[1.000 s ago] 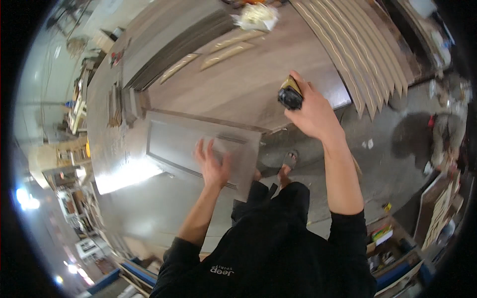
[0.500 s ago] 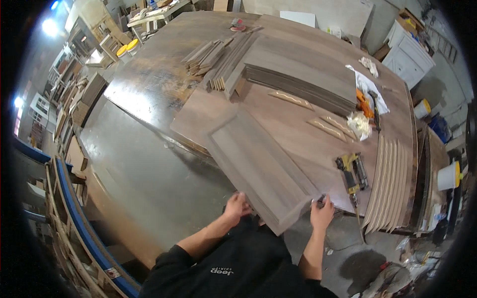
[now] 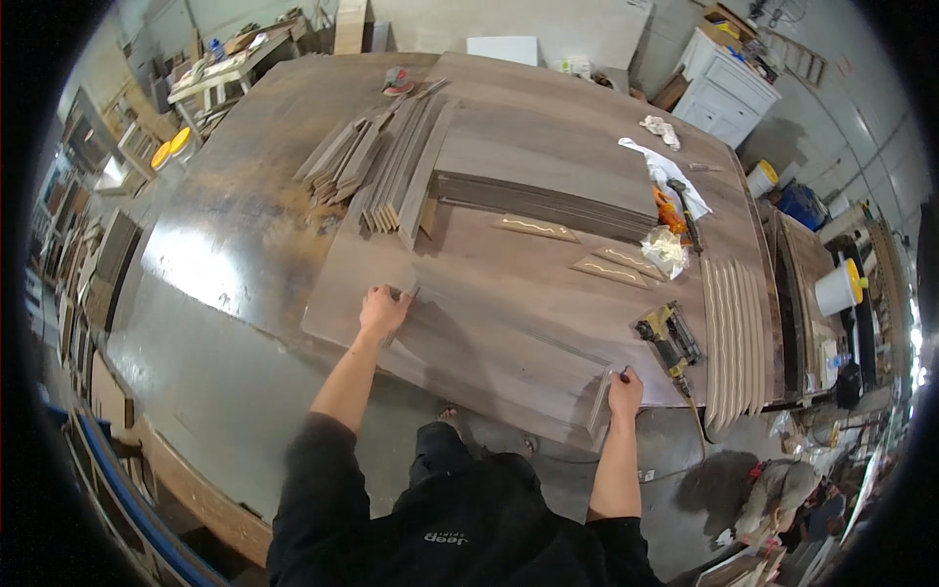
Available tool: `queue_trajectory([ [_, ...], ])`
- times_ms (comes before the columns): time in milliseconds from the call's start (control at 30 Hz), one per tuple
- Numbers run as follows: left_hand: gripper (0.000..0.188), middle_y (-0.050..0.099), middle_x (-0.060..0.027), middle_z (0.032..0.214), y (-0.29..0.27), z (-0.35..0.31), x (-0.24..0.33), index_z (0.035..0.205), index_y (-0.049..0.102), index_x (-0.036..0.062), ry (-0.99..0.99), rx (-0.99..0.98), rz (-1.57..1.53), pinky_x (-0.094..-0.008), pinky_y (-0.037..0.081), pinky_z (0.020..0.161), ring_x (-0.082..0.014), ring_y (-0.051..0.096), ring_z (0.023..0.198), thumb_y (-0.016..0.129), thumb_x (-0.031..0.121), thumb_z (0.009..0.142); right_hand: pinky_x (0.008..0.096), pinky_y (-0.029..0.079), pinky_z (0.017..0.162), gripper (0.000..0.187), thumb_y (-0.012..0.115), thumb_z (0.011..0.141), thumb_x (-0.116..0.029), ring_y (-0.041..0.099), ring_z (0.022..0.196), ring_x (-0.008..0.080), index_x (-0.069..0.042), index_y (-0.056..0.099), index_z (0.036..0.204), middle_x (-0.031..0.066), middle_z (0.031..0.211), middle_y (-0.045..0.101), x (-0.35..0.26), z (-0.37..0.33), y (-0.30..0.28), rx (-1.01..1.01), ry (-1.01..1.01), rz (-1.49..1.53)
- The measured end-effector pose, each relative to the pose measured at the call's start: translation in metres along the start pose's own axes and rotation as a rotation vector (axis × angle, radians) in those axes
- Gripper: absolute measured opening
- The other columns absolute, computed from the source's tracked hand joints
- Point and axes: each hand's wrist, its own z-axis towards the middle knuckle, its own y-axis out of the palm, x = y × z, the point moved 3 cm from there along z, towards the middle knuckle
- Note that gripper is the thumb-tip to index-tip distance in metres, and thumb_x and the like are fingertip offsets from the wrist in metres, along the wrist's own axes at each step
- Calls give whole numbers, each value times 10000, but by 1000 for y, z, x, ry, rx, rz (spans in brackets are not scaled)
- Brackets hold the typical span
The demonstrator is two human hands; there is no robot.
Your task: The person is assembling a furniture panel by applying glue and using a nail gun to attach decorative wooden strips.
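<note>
A grey-brown framed cabinet door panel (image 3: 499, 354) lies low over the near edge of the big worktable, its long side running left to right. My left hand (image 3: 384, 311) is closed on the panel's left end. My right hand (image 3: 624, 393) grips the right end, with something small and dark showing at its fingers that I cannot make out. Right of the panel, a yellow and black nail gun (image 3: 671, 338) with a hose lies on the table. Beyond the panel are short trim pieces with wavy glue lines (image 3: 536, 228).
Long glued strips (image 3: 734, 338) lie side by side at the table's right. Stacked boards (image 3: 548, 207) and loose strips (image 3: 406, 166) lie farther back. A crumpled cloth (image 3: 665, 251), an orange tool (image 3: 669, 210) and a red sander (image 3: 396, 82) are on the worktable (image 3: 220, 220).
The panel has turned from a steep slant to lying crosswise over the table edge. My left hand has moved forward and left with its end; my right hand has stayed near the right end.
</note>
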Motion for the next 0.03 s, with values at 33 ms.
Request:
queue_trajectory([
  [33,509,608,-209,1279,-2,6,7,1219,663,61,28,-7,3,-485,458,1026,-392,557,1202,607,459,906,456,503,834,398,714,834,-197,660,933,381,8,651,1169,206,1017,695,9,8,8,-36,51,40],
])
